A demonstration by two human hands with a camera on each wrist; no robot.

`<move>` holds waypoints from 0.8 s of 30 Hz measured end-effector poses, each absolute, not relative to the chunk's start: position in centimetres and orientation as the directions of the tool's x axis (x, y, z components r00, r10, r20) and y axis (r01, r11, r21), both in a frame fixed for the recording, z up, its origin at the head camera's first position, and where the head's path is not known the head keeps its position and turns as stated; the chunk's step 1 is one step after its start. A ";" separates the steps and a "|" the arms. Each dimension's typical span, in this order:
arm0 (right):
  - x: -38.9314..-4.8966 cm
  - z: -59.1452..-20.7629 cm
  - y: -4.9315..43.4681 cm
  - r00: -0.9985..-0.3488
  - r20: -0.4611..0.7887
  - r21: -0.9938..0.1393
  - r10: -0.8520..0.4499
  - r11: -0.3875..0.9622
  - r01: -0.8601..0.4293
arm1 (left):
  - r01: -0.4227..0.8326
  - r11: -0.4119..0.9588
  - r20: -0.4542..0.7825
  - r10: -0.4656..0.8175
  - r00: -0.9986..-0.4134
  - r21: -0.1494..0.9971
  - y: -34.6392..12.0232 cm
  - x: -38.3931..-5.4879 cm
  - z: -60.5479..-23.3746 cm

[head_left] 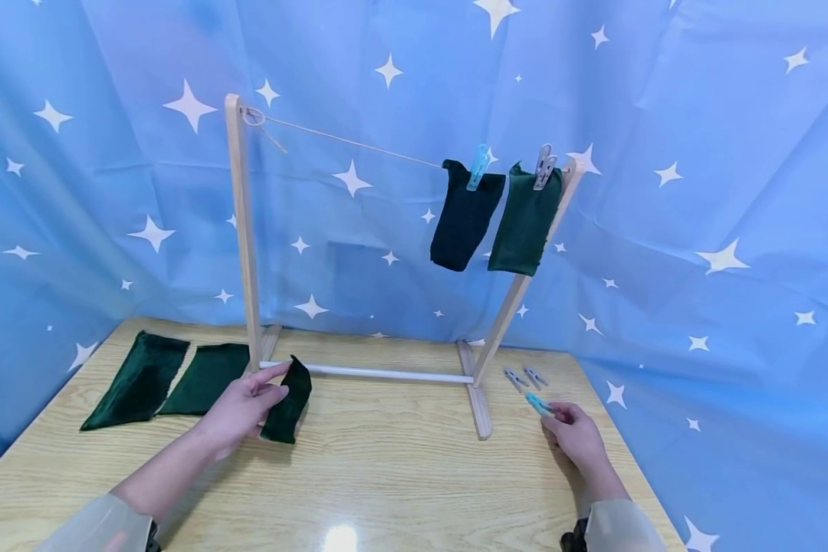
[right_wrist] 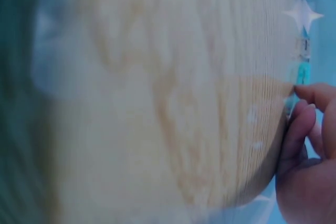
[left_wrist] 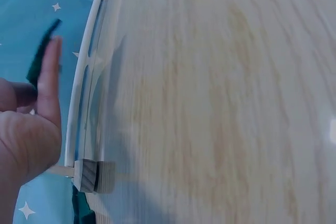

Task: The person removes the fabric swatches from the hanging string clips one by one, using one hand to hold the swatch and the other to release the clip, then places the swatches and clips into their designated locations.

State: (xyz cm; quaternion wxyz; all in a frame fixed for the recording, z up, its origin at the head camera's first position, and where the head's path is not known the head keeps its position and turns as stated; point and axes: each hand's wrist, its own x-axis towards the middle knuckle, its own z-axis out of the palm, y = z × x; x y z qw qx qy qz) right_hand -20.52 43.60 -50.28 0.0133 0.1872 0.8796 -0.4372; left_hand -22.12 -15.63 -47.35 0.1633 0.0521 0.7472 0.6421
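Observation:
My left hand (head_left: 238, 410) pinches a dark green cloth (head_left: 288, 402) between thumb and fingers, by the foot of the rack's left post. The cloth hangs down from the fingers in the head view; only a narrow strip of it shows in the left wrist view. Over on the right, my right hand (head_left: 579, 438) has its thumb and fingertips on a light blue clothespin (head_left: 538, 403). Two grey clothespins (head_left: 515, 379) lie just beyond it. On the string (head_left: 359, 143) hang two more green cloths, one under a blue clothespin (head_left: 478, 166), the other under grey ones (head_left: 544, 167).
A wooden rack with a left post (head_left: 243, 230), a right post (head_left: 507, 314) and a white bottom bar (head_left: 386, 373) stands toward the table's back. Two green cloths (head_left: 138, 379) lie flat at the left. A blue star-patterned curtain (head_left: 359, 284) hangs behind the table (head_left: 386, 475).

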 end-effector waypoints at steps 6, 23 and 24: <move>-20.5 -50.0 43.5 -0.932 -0.176 -0.770 0.318 0.545 0.332 | -0.150 0.216 -0.204 0.257 -0.945 0.965 -15.9 -22.1 -48.0; -20.3 -50.1 43.4 -0.933 -0.172 -0.770 0.318 0.547 0.328 | -0.053 0.406 -0.153 0.219 -0.964 0.912 -15.3 -20.8 -48.0; -20.3 -50.1 43.4 -0.933 -0.174 -0.774 0.316 0.542 0.328 | -0.054 0.391 -0.151 0.223 -0.963 0.919 -15.3 -20.8 -48.1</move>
